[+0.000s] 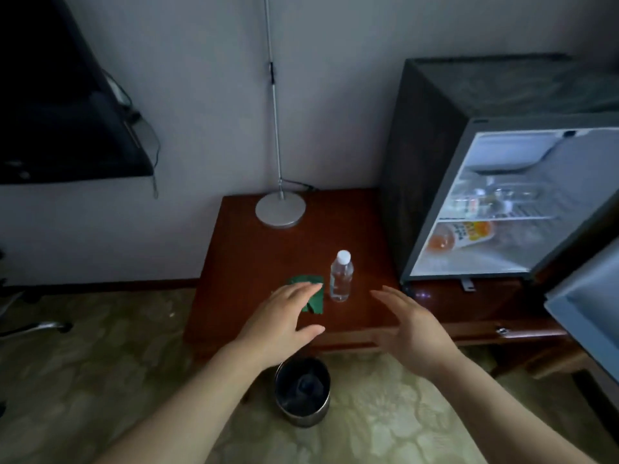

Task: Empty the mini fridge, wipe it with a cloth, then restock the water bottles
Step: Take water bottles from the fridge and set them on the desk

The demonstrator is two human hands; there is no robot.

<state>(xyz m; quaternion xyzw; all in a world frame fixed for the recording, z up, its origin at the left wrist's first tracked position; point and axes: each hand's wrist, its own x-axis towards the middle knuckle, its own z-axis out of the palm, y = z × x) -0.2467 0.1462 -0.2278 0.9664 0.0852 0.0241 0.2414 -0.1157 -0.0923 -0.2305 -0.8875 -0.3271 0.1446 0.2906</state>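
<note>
A clear water bottle [341,277] with a white cap is seen standing upright on the wooden side table [268,249]. Just left of the bottle lies a green cloth [316,303], partly covered by the left hand [284,324], whose fingers are held straight and close together. To the bottle's right the right hand [413,333] is held, fingers extended and slightly apart. The bottle is touched by neither hand. Further right, the mini fridge [435,162] is open; an orange drink bottle [462,236] is laid inside, with blurred bottles [495,199] above. A lamp base [280,211] is set behind the water bottle.
</note>
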